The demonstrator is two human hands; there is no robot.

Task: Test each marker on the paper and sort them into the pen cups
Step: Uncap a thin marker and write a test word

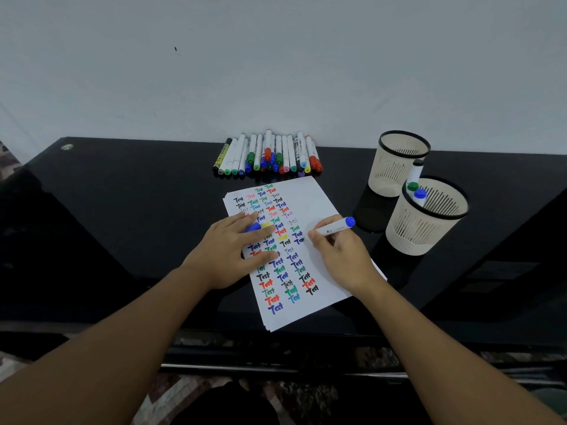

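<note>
A white sheet of paper (319, 191) lies on the black table, covered with several coloured "Test" words. My right hand (343, 256) grips a white marker with a blue end (336, 227), its tip down on the paper's right side. My left hand (233, 250) lies flat on the paper with straight fingers, and a blue cap (253, 227) shows between its fingers. A row of several capped markers (268, 156) lies against the wall behind the paper. Two cream pen cups stand at the right: the far cup (399, 162) looks empty, the near cup (426, 216) holds a few markers.
The glossy black table (122, 210) ends at a front edge just below my forearms, with patterned floor beneath. A white wall rises directly behind the marker row. A small round fitting (67, 146) sits at the table's far left corner.
</note>
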